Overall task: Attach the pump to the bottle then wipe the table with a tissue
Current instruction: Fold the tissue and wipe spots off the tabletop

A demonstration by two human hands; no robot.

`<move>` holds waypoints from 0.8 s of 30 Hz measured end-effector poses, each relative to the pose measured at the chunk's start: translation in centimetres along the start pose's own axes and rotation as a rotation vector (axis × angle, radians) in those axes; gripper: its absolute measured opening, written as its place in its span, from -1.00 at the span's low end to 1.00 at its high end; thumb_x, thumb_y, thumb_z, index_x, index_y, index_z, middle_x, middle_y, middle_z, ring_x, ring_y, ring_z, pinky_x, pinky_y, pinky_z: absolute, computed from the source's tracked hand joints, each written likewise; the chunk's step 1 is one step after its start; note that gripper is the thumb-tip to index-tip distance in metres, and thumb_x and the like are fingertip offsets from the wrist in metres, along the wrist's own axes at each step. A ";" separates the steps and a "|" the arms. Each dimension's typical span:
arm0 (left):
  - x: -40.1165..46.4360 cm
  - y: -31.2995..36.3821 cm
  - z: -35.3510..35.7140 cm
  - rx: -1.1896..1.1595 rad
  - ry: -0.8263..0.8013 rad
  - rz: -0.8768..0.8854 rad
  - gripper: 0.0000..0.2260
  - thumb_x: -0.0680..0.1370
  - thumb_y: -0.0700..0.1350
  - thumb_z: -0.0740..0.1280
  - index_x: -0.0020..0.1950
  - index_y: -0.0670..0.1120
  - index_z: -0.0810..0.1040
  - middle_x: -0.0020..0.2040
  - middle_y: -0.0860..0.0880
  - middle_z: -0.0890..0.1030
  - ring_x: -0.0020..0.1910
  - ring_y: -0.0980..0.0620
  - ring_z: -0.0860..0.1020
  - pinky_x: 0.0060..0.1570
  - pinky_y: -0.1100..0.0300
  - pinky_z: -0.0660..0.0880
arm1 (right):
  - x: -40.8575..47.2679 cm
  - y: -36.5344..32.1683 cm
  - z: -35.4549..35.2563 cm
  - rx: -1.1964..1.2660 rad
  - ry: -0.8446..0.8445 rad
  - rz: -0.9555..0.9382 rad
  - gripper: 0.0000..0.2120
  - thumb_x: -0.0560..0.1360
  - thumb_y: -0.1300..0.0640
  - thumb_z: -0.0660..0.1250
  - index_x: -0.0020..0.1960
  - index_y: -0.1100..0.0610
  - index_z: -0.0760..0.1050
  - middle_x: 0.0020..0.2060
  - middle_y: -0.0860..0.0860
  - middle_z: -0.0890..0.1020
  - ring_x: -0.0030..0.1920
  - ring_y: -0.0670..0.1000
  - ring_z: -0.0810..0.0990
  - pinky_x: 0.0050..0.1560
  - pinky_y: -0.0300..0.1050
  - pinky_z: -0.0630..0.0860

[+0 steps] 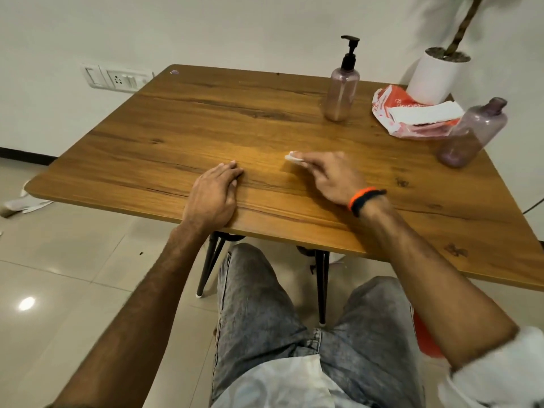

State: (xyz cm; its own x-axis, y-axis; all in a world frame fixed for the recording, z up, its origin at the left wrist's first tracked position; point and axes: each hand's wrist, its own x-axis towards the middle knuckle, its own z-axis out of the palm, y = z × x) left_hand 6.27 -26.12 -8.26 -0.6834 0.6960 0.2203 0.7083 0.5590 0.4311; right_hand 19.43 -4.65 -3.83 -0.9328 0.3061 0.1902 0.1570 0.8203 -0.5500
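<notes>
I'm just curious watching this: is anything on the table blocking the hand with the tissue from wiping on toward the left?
Only the left hand, resting flat on the table, lies left of the tissue under the right hand. Both bottles stand far right.

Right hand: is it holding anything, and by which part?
The right hand presses a small wad of tissue to the table under its fingertips; only one edge shows. The left hand holds nothing.

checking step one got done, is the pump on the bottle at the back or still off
On. The black pump sits in the neck of the upright bottle at the back of the table.
</notes>
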 end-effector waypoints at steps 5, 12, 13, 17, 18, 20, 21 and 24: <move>0.1 0.1 -0.1 -0.002 -0.006 -0.001 -0.64 0.64 -0.12 0.13 0.44 -0.03 0.41 0.50 0.00 0.36 0.50 -0.02 0.26 0.48 -0.11 0.17 | 2.1 -1.4 2.6 -0.167 -0.187 -0.164 -0.73 0.62 0.25 0.11 0.21 0.18 0.53 0.18 0.15 0.58 0.21 0.16 0.51 0.27 -0.02 0.37; 0.2 -0.1 0.1 0.001 0.007 0.011 -0.65 0.64 -0.14 0.13 0.43 -0.07 0.42 0.49 -0.04 0.38 0.50 -0.06 0.29 0.47 -0.13 0.20 | -5.2 -4.4 4.0 -0.062 -0.426 -0.380 -0.60 0.61 0.32 0.13 0.44 0.18 0.36 0.47 0.09 0.34 0.51 0.04 0.24 0.55 -0.05 0.06; 0.1 -0.1 0.1 0.002 0.011 0.010 -0.65 0.64 -0.14 0.14 0.42 -0.08 0.43 0.48 -0.05 0.38 0.50 -0.06 0.29 0.47 -0.13 0.20 | -6.4 -4.8 4.0 -0.015 -0.446 -0.409 -0.60 0.59 0.34 0.14 0.42 0.22 0.38 0.44 0.12 0.37 0.50 0.04 0.27 0.55 -0.08 0.07; 0.0 0.0 0.1 -0.002 0.004 0.000 -0.65 0.64 -0.13 0.13 0.44 -0.06 0.41 0.50 -0.03 0.36 0.51 -0.05 0.26 0.48 -0.14 0.17 | -8.1 -4.8 2.2 0.260 -0.368 -0.314 -0.68 0.58 0.28 0.18 0.30 0.21 0.52 0.12 0.08 0.67 0.00 -0.16 0.64 0.06 -0.29 0.52; 0.0 0.0 0.1 0.001 0.003 -0.003 -0.64 0.65 -0.12 0.13 0.44 -0.05 0.40 0.50 -0.03 0.36 0.51 -0.04 0.26 0.49 -0.13 0.16 | -7.7 -4.4 1.7 0.352 -0.311 -0.232 -0.72 0.61 0.24 0.19 0.26 0.22 0.54 -0.01 0.07 0.70 -0.15 -0.11 0.64 -0.11 -0.19 0.55; 0.0 0.0 0.0 0.002 0.003 -0.006 -0.64 0.65 -0.12 0.13 0.44 -0.05 0.40 0.50 -0.02 0.35 0.51 -0.04 0.25 0.49 -0.12 0.16 | -5.7 -3.3 1.0 0.450 -0.133 -0.107 -0.73 0.62 0.13 0.18 0.22 0.19 0.57 -0.07 0.20 0.67 -0.14 0.18 0.61 -0.14 0.16 0.54; 0.0 0.1 0.0 0.001 0.004 -0.006 -0.64 0.65 -0.12 0.13 0.44 -0.04 0.40 0.50 -0.01 0.35 0.51 -0.03 0.25 0.49 -0.12 0.17 | -4.5 -2.7 0.7 0.382 -0.026 -0.081 -0.73 0.63 0.11 0.18 0.23 0.14 0.57 -0.02 0.21 0.67 -0.06 0.22 0.61 -0.06 0.18 0.55; -0.1 0.3 -0.1 -0.002 0.005 -0.016 -0.64 0.64 -0.13 0.13 0.44 -0.04 0.41 0.50 0.00 0.36 0.51 -0.03 0.26 0.49 -0.11 0.16 | -1.3 -2.0 0.3 0.080 0.094 -0.089 -0.70 0.62 0.16 0.18 0.31 0.03 0.51 0.17 0.09 0.65 0.14 0.07 0.61 0.15 -0.06 0.55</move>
State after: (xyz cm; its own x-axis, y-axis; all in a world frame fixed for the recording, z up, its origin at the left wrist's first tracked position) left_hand 6.56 -26.07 -8.02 -0.6956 0.6845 0.2181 0.6968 0.5689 0.4368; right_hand 20.26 -6.86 -3.27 -0.9070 0.2810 0.3138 0.0457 0.8062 -0.5899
